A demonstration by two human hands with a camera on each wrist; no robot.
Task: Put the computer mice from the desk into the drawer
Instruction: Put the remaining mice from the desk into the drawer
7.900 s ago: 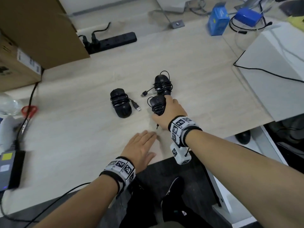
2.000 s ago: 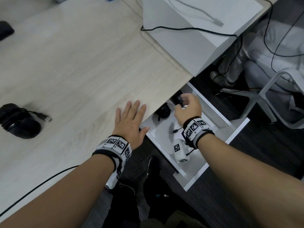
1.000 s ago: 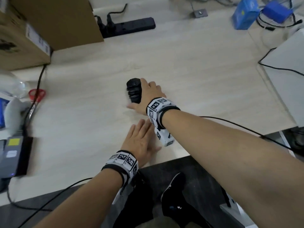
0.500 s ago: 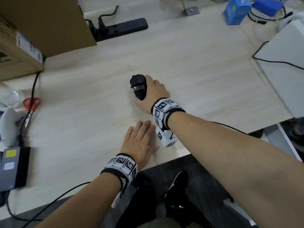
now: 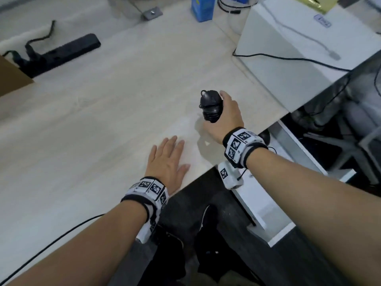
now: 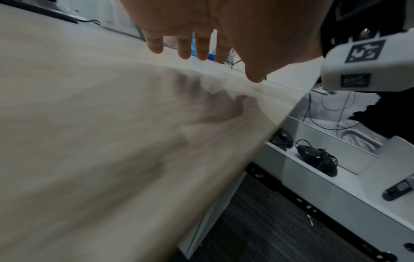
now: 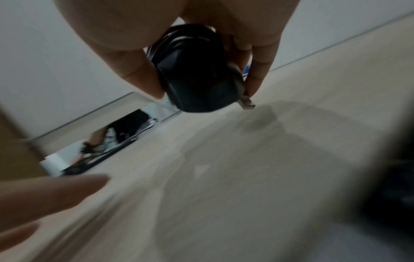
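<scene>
Right hand (image 5: 225, 118) grips the mouse (image 5: 211, 106), long axis apparently pointing away; left hand (image 5: 168, 162) flat

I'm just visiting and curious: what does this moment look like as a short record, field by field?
Right hand: grips a black mouse, cable wound round it, lifted above the desk
USB plug: sticks out beside the mouse
Left hand: flat, fingers straight, near the desk's front edge
Drawer: open, white, below the desk on the right
Already in drawer: two black mice, cables wrapped
Farther back on desk: black power strip, blue box
</scene>
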